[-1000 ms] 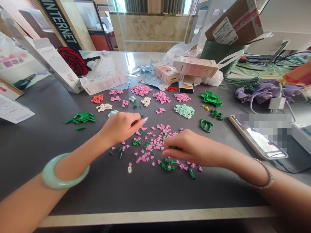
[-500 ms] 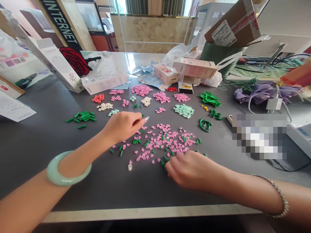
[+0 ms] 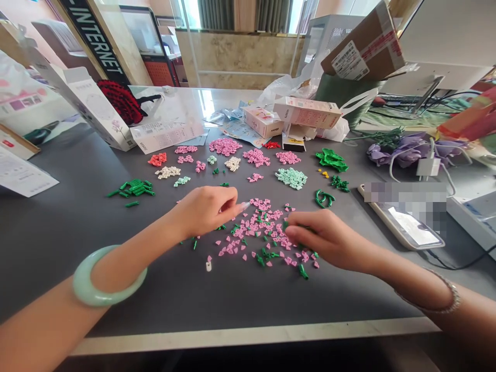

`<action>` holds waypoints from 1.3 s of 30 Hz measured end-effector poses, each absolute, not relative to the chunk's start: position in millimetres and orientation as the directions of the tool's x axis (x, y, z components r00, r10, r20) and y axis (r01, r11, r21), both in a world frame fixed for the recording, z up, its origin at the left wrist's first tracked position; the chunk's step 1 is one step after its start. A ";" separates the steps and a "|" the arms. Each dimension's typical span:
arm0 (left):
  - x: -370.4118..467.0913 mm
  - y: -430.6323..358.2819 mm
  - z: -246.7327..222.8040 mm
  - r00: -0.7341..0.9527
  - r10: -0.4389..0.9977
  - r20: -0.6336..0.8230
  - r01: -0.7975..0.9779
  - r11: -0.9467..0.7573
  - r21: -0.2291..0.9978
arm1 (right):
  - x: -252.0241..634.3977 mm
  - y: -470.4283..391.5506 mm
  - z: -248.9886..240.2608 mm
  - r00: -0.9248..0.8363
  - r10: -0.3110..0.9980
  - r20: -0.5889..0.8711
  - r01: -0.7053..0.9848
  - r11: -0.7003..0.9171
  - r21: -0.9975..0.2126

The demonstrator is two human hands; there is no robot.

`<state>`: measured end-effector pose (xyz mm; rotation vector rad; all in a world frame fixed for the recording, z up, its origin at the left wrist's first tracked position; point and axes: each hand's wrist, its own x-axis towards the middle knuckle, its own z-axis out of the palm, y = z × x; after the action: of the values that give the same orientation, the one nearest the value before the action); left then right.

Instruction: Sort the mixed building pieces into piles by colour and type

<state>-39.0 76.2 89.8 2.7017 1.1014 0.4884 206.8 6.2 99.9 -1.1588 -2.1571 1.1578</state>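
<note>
Small pink building-block pieces (image 3: pixel 248 227) lie scattered over the dark table, with green pieces (image 3: pixel 267 254) mixed among them. At the left edge of this scatter is my left hand (image 3: pixel 207 211), its fingers curled and thumb stretched toward the pink pieces; whatever it may pinch is hidden. My right hand (image 3: pixel 325 235) reaches over the right side of the scatter, thumb and fingers pinched together at a small green piece that shows at the fingertips. A loose green piece (image 3: pixel 303 272) lies below my right hand. One white piece (image 3: pixel 208 266) lies near the front.
Sorted piles stand behind: green rods (image 3: pixel 135 188), mint pieces (image 3: pixel 291 177), pink pieces (image 3: pixel 225 146), cream pieces (image 3: pixel 168 172) and green leaves (image 3: pixel 332 159). Opened boxes (image 3: pixel 306 111) stand at the back. To the right are a phone (image 3: pixel 403 222) and purple flowers (image 3: pixel 406 150).
My right hand has moved up and slightly right, from the front of the scatter, uncovering green pieces there. My left hand has shifted a little right, over the edge of the pink pieces.
</note>
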 end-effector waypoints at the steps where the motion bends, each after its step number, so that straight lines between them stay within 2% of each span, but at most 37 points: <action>1: -37.4 73.7 90.1 0.699 0.685 0.208 0.621 -0.725 0.299 | 209.0 4.1 99.7 -0.523 0.848 -0.086 0.354 0.125 -0.927; 2: -35.9 70.8 90.9 0.719 0.668 0.191 0.605 -0.738 0.298 | 210.9 1.7 98.4 -0.510 0.843 -0.170 0.218 -0.064 -0.974; 3: -34.3 67.8 92.2 0.735 0.654 0.180 0.597 -0.749 0.286 | 212.5 -0.6 96.2 -0.516 0.820 -0.248 0.082 -0.241 -0.967; 5: -31.4 60.7 96.2 0.762 0.628 0.160 0.584 -0.773 0.248 | 215.2 -3.9 90.4 -0.557 0.760 -0.335 -0.128 -0.477 -0.870; 9: -25.8 44.4 104.9 0.841 0.538 0.054 0.525 -0.837 0.158 | 220.5 -1.3 78.5 -0.606 0.706 -0.366 -0.274 -0.617 -0.737; 13: -19.6 30.4 102.6 0.896 0.440 -0.061 0.443 -0.896 0.035 | 225.8 7.1 70.9 -0.641 0.681 -0.354 -0.294 -0.644 -0.706; 19: -6.0 20.9 80.7 0.944 0.326 -0.041 0.309 -0.924 -0.224 | 229.1 6.9 69.1 -0.635 0.684 -0.360 -0.277 -0.636 -0.720; 23: -0.8 21.2 68.9 0.960 0.277 0.038 0.277 -0.924 -0.262 | 230.5 -4.3 75.7 -0.592 0.702 -0.396 -0.269 -0.636 -0.724; 29: -1.8 24.0 59.8 0.977 0.133 0.169 0.182 -0.929 -0.321 | 251.1 -20.4 77.8 -0.562 0.754 -0.341 -0.320 -0.578 -0.750; 33: -2.3 25.9 63.6 0.971 0.033 0.236 0.120 -0.923 -0.367 | 274.7 -26.3 69.0 -0.434 0.838 -0.330 -0.317 -0.485 -0.815; 39: 10.7 41.1 78.0 0.959 0.001 0.284 0.117 -0.912 -0.392 | 300.0 -31.1 63.0 -0.221 0.913 -0.343 -0.261 -0.394 -0.881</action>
<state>10.7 41.1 78.0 3.5202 0.1115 0.5098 300.0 -31.1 63.0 -1.1535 -0.8873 1.7440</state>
